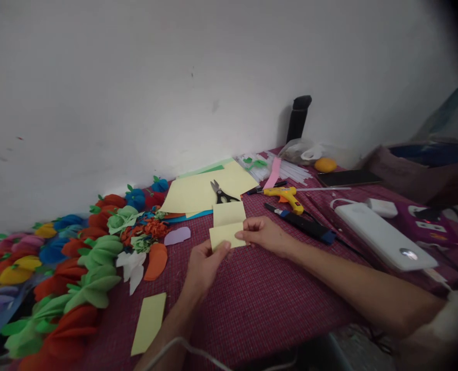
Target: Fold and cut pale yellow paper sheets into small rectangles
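Observation:
Between my two hands is a strip of pale yellow paper (229, 214), folded across so that its near part lies toward me and its far part slopes away. My left hand (207, 263) pinches the near left edge, thumb on top. At the right edge, my right hand (265, 234) grips the same paper between thumb and fingers. Just beyond it, black-handled scissors (221, 195) rest with blades parted on large yellow sheets (198, 188). Another yellow paper piece (148, 322) lies beside my left forearm.
Colourful paper fruits (93, 263) crowd the left side, near paper scraps (147, 229). To the right are a yellow glue gun (286, 196), a black-and-blue tool (306, 224), a white power bank (383, 234) and a purple power strip (425, 224). A white cable (186, 345) crosses in front.

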The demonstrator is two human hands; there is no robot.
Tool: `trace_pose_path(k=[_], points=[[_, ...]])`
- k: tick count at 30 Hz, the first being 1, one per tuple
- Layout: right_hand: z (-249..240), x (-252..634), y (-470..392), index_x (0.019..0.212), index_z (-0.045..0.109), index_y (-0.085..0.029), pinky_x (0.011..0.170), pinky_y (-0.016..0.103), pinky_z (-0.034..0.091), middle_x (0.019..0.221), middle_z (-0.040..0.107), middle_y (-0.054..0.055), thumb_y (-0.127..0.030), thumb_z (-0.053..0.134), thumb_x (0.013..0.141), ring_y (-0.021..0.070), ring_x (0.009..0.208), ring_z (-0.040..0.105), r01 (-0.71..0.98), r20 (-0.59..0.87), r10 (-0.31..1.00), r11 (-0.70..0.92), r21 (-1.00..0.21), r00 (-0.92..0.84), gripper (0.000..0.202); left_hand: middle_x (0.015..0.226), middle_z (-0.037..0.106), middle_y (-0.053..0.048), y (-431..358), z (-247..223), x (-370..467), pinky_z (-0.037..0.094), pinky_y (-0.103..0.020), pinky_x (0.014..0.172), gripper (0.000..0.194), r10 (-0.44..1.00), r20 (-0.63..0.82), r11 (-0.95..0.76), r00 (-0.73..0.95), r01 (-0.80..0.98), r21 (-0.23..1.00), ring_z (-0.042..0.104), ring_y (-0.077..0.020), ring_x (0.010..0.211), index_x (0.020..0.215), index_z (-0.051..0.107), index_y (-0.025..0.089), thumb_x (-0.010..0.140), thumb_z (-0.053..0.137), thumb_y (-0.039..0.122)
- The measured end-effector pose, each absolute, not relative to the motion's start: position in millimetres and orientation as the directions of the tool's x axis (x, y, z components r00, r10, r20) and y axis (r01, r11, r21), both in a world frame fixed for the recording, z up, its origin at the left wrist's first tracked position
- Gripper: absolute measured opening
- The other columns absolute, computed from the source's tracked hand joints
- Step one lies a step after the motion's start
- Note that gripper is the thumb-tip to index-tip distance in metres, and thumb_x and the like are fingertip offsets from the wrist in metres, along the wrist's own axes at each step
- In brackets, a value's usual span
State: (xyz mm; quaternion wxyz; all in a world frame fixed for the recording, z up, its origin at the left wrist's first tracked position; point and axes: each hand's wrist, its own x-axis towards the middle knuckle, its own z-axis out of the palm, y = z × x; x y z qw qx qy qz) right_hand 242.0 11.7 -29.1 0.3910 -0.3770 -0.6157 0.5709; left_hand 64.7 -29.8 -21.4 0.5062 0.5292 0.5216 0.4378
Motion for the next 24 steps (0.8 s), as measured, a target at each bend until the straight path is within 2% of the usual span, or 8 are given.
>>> trace_pose_path(k=[3, 8, 16, 20, 24], points=[[-28.3, 241.1, 9.4, 0.058, 0.052, -0.014, 0.044, 0.019, 0.027, 0.049, 0.047, -0.005, -0.038, 0.061, 0.068, 0.0051, 0.044, 0.037, 0.024, 0.037, 0.903, 0.052, -0.998, -0.427, 0.028, 0.061, 0.064, -0.003, -30.7, -23.7, 65.2, 0.04, -0.024, 0.062, 0.029, 0.996, -0.076, 0.066, 0.05, 0.182, 0.981, 0.054, -0.0134, 0.06, 0.064, 0.065, 0.011, 0.07, 0.06, 0.039], [-31.4, 241.8, 8.5, 0.071, 0.061, -0.012, 0.046, 0.019, 0.033, 0.061, 0.058, 0.0, -0.038, 0.064, 0.065, 0.0069, 0.05, 0.046, 0.099, -0.108, 0.82, -0.063, -0.993, -0.562, 0.027, 0.059, 0.064, -0.004, -29.7, -26.9, 64.8, 0.04, -0.023, 0.058, 0.029, 0.994, -0.096, 0.079, 0.059, 0.245, 0.966, 0.054, -0.013, 0.056, 0.062, 0.065, 0.012, 0.071, 0.059, 0.038], [-33.7, 243.1, 9.0, 0.071, 0.063, -0.012, 0.049, 0.019, 0.037, 0.062, 0.06, 0.0, -0.034, 0.063, 0.065, 0.0064, 0.05, 0.048, 0.092, -0.112, 0.799, -0.071, -0.993, -0.59, 0.022, 0.059, 0.064, -0.005, -29.2, -29.8, 62.2, 0.041, -0.023, 0.059, 0.032, 0.989, -0.09, 0.055, 0.119, 0.27, 0.961, 0.054, -0.0126, 0.056, 0.064, 0.065, 0.011, 0.073, 0.056, 0.04], [-29.6, 241.7, 5.4, 0.069, 0.062, -0.012, 0.049, 0.019, 0.037, 0.062, 0.06, 0.001, -0.033, 0.062, 0.066, 0.0069, 0.051, 0.049, 0.117, -0.136, 0.768, -0.08, -0.99, -0.626, 0.022, 0.064, 0.065, -0.006, -31.1, -27.1, 67.5, 0.042, -0.023, 0.058, 0.03, 0.982, -0.109, 0.075, 0.153, 0.212, 0.974, 0.056, -0.0131, 0.059, 0.067, 0.065, 0.01, 0.074, 0.055, 0.037], [-27.0, 240.8, 2.1, 0.079, 0.063, -0.012, 0.051, 0.018, 0.037, 0.073, 0.063, 0.004, -0.037, 0.057, 0.07, 0.0075, 0.057, 0.05, 0.133, -0.131, 0.724, -0.055, -0.99, -0.677, 0.028, 0.068, 0.066, -0.008, -33.9, -28.7, 72.4, 0.043, -0.023, 0.055, 0.025, 0.977, -0.101, 0.081, 0.189, 0.112, 0.99, 0.057, -0.0135, 0.058, 0.066, 0.065, 0.01, 0.073, 0.056, 0.032]])
